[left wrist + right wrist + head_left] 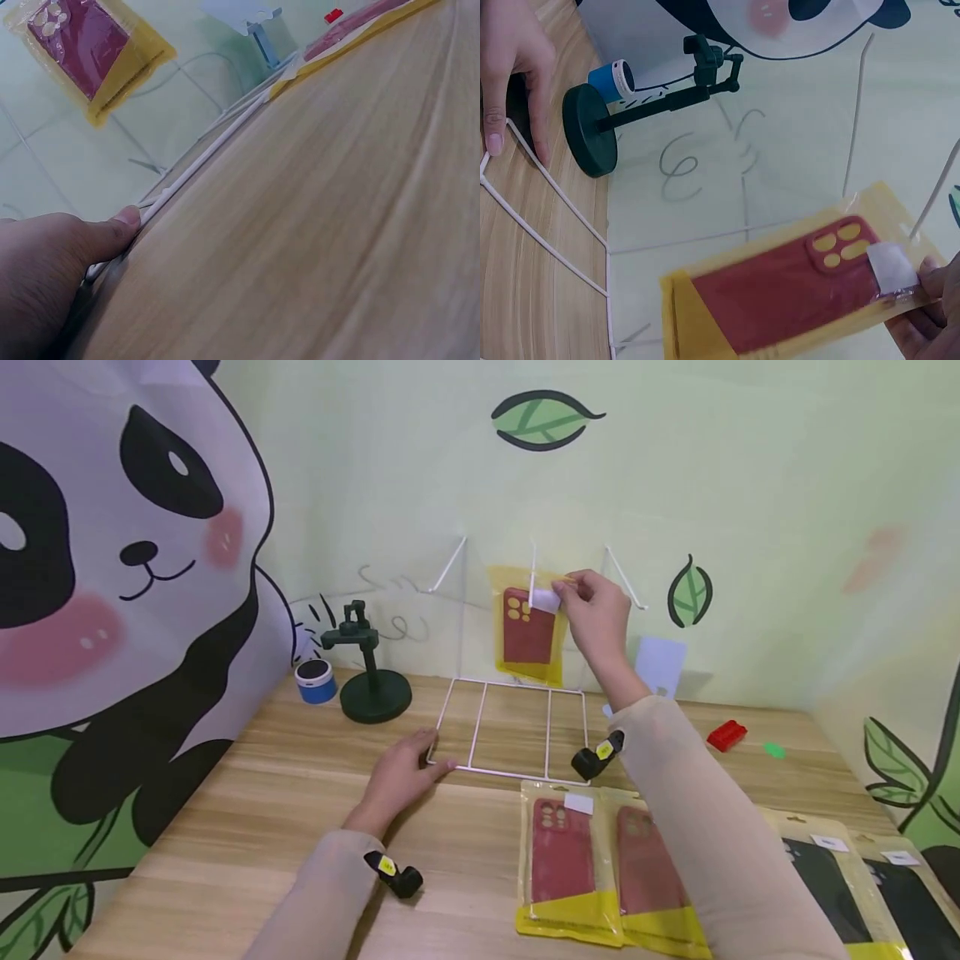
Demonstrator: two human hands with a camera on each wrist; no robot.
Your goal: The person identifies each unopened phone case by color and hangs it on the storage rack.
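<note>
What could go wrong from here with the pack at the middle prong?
The held pack could drop if the right hand lets go; I can't tell whether the middle prong passes through it.
The wire rack might shift or tip if the left hand leaves its front corner.

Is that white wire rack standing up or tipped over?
The rack is upright: its base lies flat on the table, with its prongs up high.

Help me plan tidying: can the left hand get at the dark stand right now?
Probably yes: the dark stand sits just beyond the left hand, with only bare tabletop between. The hand holds the white wire rack, so would likely need to let go first.
</note>
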